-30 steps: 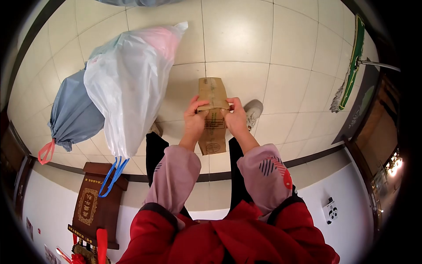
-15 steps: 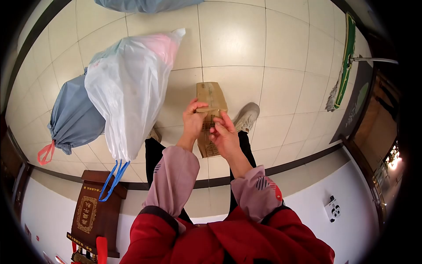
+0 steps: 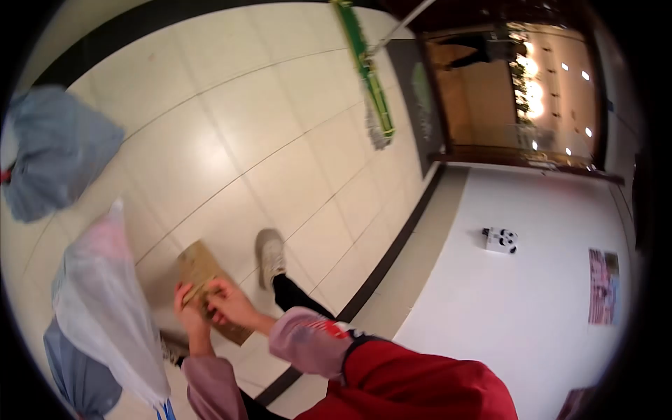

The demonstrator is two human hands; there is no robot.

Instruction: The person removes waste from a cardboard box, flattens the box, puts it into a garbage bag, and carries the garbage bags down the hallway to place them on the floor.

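A brown cardboard box (image 3: 199, 260) stands on the floor between my feet, partly covered by my hands. My left hand (image 3: 190, 313) grips its edge, the fingers bent around the cardboard. Close beside it, my right hand (image 3: 236, 306) has its fingers curled and pinched together at the same edge. Blur hides what lies between those fingertips. A beige shoe (image 3: 270, 255) is on the floor to the right of the box.
A white bag (image 3: 105, 301) and a grey bag (image 3: 80, 374) lie at the left. Another grey bag (image 3: 59, 150) sits farther off. A green mop (image 3: 367, 73) lies near the dark mat (image 3: 413, 91) by the doorway. A white wall (image 3: 518, 301) runs along the right.
The view has swung to the right, so the box, hands and bags now appear lower and farther left. The doorway shows more fully. Both hands stay at the box.
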